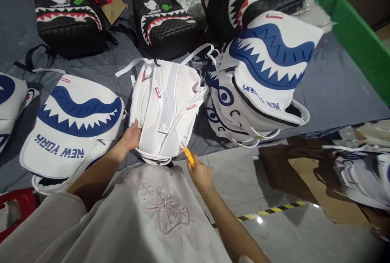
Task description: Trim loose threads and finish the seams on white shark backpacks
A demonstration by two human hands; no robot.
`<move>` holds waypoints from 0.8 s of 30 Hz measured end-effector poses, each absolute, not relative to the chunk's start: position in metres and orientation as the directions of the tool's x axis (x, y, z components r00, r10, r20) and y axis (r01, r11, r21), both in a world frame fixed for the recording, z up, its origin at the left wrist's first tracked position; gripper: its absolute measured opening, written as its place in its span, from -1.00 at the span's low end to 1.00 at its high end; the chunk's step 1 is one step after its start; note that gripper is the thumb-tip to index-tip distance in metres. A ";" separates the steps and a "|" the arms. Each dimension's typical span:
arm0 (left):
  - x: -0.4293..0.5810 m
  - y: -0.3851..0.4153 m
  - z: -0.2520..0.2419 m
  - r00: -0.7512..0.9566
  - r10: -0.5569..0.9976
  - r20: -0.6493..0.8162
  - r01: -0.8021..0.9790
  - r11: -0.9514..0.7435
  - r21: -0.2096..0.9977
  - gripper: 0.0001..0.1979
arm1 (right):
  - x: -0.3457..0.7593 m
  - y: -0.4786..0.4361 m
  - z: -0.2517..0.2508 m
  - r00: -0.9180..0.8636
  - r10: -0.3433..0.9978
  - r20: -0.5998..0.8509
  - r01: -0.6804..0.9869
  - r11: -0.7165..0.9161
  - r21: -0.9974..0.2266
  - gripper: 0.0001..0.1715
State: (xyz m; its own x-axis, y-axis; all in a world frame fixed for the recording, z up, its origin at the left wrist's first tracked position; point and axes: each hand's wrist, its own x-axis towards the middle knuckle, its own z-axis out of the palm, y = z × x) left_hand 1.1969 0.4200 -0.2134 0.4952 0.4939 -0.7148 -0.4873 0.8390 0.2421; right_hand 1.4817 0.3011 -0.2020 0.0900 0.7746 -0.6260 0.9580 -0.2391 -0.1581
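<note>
A white backpack (166, 104) lies in front of me with its padded back panel and shoulder straps facing up. Its top handle points toward me. At its lower left side, my left hand (131, 135) grips the edge, thumb on top and some fingers hidden. My right hand (200, 172) is closed around small yellow thread snips (189, 157). Their narrow tip is at the backpack's lower right edge; whether it touches the fabric I cannot tell.
Left lies a white and blue backpack (76, 120); right, similar backpacks (268, 64) are stacked. Black shark-mouth backpacks (68, 19) line the back of the grey cloth (344, 92). A green panel (347, 31) borders the far right. Brown cardboard (323, 190) is on the floor.
</note>
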 end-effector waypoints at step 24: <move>1.202 0.421 -0.226 0.558 0.577 -0.597 -0.546 0.797 0.259 -0.10 | 1.503 0.284 -0.186 0.168 0.768 -0.618 0.920 -0.347 -0.181 -0.57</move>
State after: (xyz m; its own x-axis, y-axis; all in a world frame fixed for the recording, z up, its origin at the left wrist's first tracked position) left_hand 1.2015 0.4206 -0.2259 0.5579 0.5767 -0.5968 -0.5460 0.7966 0.2594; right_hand 1.5031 0.2839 -0.1864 0.1681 0.7683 -0.6176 0.9203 -0.3469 -0.1811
